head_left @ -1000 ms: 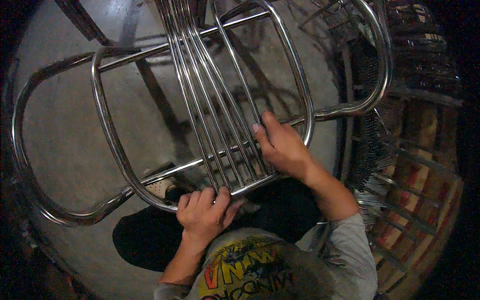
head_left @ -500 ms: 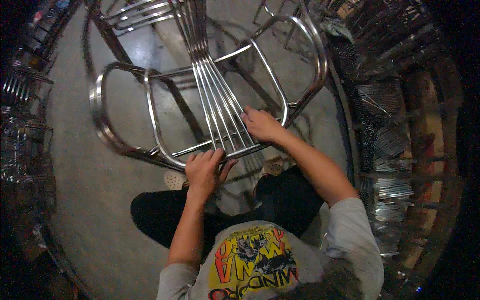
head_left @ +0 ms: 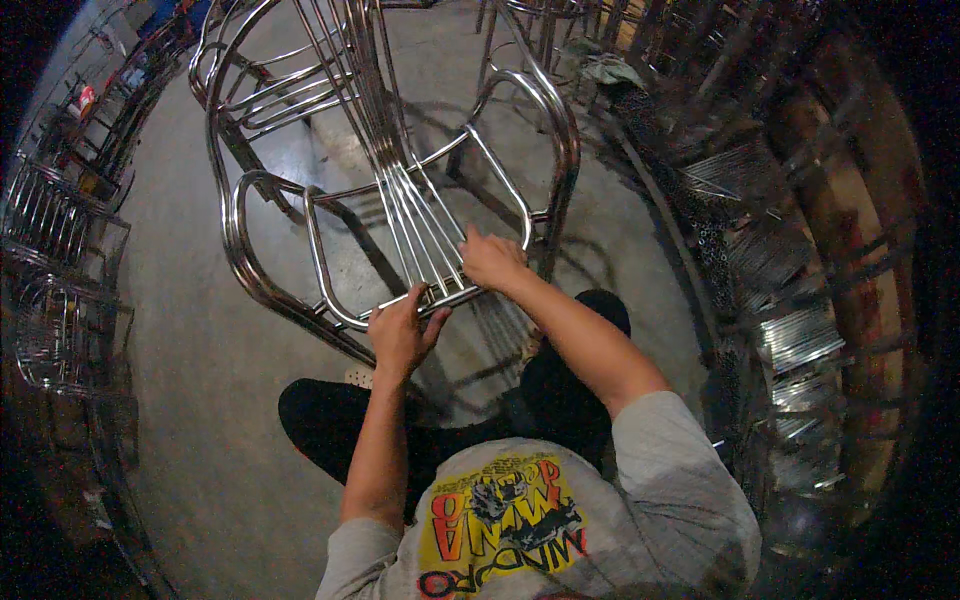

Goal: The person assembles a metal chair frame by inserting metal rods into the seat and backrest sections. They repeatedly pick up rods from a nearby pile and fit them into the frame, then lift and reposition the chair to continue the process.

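In front of me stands a shiny metal tubular chair frame (head_left: 322,245) with curved side loops and a fan of thin rods across its seat. My left hand (head_left: 398,335) grips the front seat tube just left of the rods, its fingers bent over the tube and its thumb held apart. My right hand (head_left: 493,262) is curled at the outer right rod, close to the front tube. The palms hide parts of the tube and the rod ends beneath them.
Stacked metal frames (head_left: 70,215) line the left side. On the right lie bundles of shiny rods (head_left: 800,340) beside dark racks. A grey cloth (head_left: 610,70) hangs at the far right. Grey concrete floor (head_left: 190,400) spreads under the chair and around my bent legs.
The view has shifted, and more of the chair's back shows at the top. The chair's right loop appears farther left. Both hands stay at the front of the seat.
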`<state>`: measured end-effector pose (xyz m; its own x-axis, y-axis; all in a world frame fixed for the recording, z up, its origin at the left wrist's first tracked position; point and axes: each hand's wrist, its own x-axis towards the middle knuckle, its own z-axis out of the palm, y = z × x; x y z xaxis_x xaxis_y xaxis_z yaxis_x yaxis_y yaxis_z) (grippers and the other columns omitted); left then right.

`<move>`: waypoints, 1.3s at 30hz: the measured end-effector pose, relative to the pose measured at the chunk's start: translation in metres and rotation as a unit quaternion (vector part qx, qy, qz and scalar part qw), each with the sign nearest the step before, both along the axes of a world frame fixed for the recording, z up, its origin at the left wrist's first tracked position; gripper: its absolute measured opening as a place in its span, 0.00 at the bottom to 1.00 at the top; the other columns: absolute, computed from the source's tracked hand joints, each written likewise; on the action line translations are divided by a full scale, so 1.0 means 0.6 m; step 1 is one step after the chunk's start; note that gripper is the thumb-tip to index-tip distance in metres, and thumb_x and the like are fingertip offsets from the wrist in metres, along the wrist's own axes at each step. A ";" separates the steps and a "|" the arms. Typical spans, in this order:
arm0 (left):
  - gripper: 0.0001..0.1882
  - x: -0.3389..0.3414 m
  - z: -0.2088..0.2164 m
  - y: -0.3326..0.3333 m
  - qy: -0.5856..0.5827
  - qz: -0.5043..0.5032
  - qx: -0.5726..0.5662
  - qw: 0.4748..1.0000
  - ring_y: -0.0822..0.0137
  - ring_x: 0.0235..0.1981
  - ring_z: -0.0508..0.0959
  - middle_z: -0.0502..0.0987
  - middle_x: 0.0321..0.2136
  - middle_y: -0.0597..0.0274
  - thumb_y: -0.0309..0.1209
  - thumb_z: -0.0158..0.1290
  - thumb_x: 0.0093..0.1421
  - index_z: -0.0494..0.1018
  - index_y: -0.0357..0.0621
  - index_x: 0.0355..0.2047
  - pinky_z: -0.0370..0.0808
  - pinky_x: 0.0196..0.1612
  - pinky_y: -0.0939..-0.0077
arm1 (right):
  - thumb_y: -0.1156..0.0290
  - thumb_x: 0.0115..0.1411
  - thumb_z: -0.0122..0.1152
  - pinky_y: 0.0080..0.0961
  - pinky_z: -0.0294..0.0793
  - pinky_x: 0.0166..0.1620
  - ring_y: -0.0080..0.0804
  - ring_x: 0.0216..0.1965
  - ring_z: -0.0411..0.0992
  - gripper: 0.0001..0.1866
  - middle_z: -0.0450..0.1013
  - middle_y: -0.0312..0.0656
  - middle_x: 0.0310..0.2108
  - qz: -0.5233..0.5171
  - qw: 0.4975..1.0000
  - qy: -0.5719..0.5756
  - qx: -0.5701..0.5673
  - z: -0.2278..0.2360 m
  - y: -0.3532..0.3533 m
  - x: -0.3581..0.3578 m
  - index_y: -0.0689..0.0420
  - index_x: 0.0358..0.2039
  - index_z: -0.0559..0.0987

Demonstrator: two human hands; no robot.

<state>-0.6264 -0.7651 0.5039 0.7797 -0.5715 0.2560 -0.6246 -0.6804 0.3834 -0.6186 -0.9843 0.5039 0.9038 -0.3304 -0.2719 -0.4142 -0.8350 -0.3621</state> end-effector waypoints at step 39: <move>0.26 0.017 -0.029 -0.017 -0.067 -0.015 -0.030 0.997 0.55 0.30 0.79 0.80 0.28 0.59 0.46 0.62 0.52 0.73 0.45 0.47 0.68 0.41 0.62 | 0.58 0.68 0.49 0.44 0.73 0.36 0.51 0.34 0.74 0.20 0.75 0.53 0.34 -0.466 0.454 -0.586 -0.484 0.294 -0.677 -0.644 0.64 0.47 0.71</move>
